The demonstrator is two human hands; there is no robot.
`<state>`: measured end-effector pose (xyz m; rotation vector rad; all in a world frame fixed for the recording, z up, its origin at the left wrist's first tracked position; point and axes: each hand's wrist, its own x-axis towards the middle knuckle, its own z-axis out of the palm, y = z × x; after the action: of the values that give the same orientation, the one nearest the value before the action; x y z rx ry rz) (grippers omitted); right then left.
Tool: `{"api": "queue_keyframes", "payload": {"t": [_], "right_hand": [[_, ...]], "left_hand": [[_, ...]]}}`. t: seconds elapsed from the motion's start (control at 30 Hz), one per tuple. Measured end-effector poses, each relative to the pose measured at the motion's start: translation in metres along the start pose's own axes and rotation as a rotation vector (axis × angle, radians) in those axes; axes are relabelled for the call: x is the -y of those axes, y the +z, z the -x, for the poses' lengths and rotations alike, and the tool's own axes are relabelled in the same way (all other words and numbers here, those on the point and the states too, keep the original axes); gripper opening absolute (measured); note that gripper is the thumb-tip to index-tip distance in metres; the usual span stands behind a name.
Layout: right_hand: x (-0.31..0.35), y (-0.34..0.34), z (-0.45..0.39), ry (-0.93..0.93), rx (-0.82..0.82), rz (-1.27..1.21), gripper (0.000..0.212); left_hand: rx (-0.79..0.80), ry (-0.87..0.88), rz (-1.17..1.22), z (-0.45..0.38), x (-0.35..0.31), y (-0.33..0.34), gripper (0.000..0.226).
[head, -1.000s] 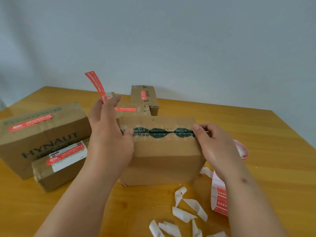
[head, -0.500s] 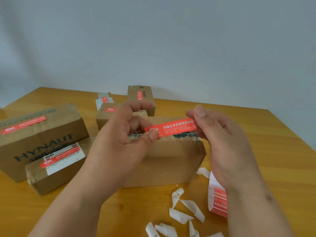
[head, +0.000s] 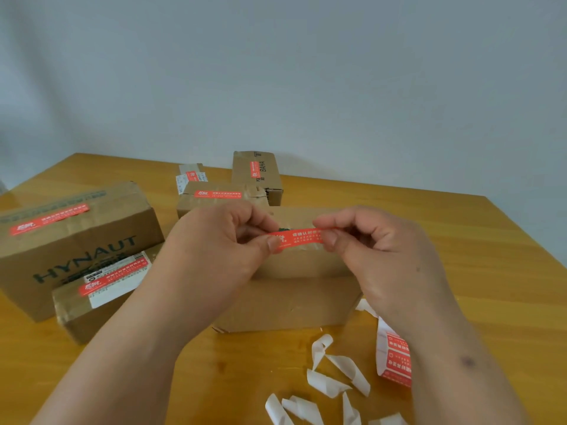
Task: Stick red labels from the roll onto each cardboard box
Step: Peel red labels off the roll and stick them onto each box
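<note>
Between the two hands a red label [head: 302, 236] is stretched level, its long axis running left to right, white print facing up but too small to read. Left hand [head: 224, 240] pinches one end, right hand [head: 377, 250] the other, just above the plain cardboard box [head: 291, 302]. Left of it lies a big box [head: 76, 240] printed HYNAUT, already labelled; a far small box [head: 256, 174] reads BAHA. Beside the right wrist the label roll [head: 392, 357] stands near curled white backing strips [head: 331, 375] on the wooden table [head: 491, 271].
</note>
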<state>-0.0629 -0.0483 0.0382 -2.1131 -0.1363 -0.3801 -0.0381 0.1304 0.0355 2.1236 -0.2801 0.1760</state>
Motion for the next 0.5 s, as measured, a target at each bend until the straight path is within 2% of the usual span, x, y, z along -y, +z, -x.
{"api": "queue_keyframes", "payload": {"t": [0.23, 0.5], "right_hand": [[0.005, 0.007, -0.016, 0.023, -0.068, -0.004, 0.015], [-0.002, 0.011, -0.019, -0.098, -0.165, 0.143, 0.018]], "left_hand": [[0.039, -0.027, -0.033, -0.022, -0.004, -0.011, 0.012], [0.057, 0.003, -0.129, -0.026, -0.010, -0.014, 0.012]]}}
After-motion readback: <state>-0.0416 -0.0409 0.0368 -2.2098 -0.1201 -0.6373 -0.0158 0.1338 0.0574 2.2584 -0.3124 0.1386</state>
